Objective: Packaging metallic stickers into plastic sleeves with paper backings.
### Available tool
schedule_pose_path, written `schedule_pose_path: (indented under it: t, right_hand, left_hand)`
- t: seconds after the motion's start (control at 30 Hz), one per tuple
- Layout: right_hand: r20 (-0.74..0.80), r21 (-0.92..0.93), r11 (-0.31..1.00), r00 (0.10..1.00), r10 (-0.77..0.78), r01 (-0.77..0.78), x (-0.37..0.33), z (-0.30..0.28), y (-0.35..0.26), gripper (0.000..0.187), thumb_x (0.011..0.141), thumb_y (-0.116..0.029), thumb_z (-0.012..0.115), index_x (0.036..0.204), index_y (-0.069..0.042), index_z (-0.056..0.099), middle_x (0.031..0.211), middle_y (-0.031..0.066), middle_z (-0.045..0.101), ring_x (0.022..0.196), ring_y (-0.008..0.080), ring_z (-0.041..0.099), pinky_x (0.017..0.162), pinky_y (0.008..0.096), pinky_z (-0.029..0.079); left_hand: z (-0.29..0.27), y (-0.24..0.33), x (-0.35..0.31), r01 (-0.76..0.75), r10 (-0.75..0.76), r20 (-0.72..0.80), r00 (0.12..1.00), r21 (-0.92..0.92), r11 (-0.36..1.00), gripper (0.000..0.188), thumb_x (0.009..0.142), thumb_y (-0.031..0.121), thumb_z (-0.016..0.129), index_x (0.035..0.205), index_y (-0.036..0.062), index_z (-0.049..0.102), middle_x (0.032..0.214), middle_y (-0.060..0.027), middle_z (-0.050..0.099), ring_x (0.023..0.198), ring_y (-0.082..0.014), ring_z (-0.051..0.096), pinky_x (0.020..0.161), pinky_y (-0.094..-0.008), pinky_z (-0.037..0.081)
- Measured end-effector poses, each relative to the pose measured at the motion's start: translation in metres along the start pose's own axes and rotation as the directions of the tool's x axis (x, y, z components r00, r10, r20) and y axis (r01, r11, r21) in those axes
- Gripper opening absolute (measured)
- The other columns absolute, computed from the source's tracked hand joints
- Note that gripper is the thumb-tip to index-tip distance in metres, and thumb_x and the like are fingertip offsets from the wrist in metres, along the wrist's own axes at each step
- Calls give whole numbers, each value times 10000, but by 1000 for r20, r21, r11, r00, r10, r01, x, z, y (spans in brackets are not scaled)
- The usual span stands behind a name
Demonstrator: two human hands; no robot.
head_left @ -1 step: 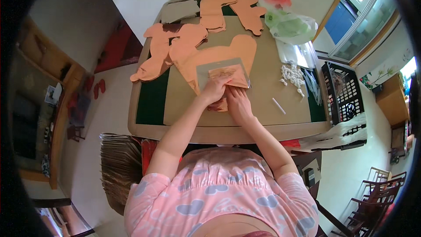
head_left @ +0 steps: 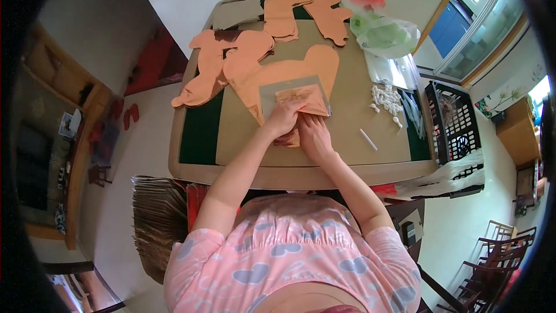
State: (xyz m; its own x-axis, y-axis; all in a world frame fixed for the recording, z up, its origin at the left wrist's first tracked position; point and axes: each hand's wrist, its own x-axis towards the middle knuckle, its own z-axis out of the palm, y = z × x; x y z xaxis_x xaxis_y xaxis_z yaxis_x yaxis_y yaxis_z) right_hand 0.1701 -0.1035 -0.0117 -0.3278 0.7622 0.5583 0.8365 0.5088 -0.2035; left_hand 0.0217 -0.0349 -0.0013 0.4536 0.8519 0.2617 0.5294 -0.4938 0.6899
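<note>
A flat clear packet [head_left: 268, 94] with a grey border and a folded copper-coloured foil piece inside lies at the middle of the table. My left hand [head_left: 282, 118] grips its near edge, with a digit stretched across the top; the other fingers are partly hidden. Close beside it, my right hand [head_left: 314, 138] lies with fingers straight and flat, their tips at the packet's near right edge. Crumpled copper foil [head_left: 289, 138] shows between and below my hands. Just beyond the packet spreads a large flat copper foil balloon [head_left: 320, 65].
Stacked foil balloons [head_left: 204, 75] lie at the left, more foil balloons [head_left: 281, 17] at the back. Grey sheets [head_left: 237, 14] sit far left. On the right are a green-white plastic bag [head_left: 385, 35], white small pieces [head_left: 387, 99], a white stick [head_left: 368, 139] and a black crate [head_left: 449, 122].
</note>
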Motion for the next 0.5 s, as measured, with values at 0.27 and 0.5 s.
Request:
schedule_pose_path:
  t: [0.27,0.5]
  right_hand:
    - [83,152,986,995,48,-60,-22,-34,4,248,823,-55,605,1064,3,610,1123,161,606,1086,339,557,948,418,443]
    - [-54,16,880,878,475,-475,-94,-135,74,170,843,-28,568,1004,-32,619,1008,162,608,969,360,568,853,437,470]
  left_hand:
    - [16,11,-26,-66,-8,138,990,522,851,565,898,327,554,1417,143,428,1484,-137,375,1374,-410,303,1117,-545,252]
    - [20,5,-36,-89,44,96,994,547,832,819,896,618,454,1504,112,241,1549,-160,227,1435,-392,172,1131,-590,155]
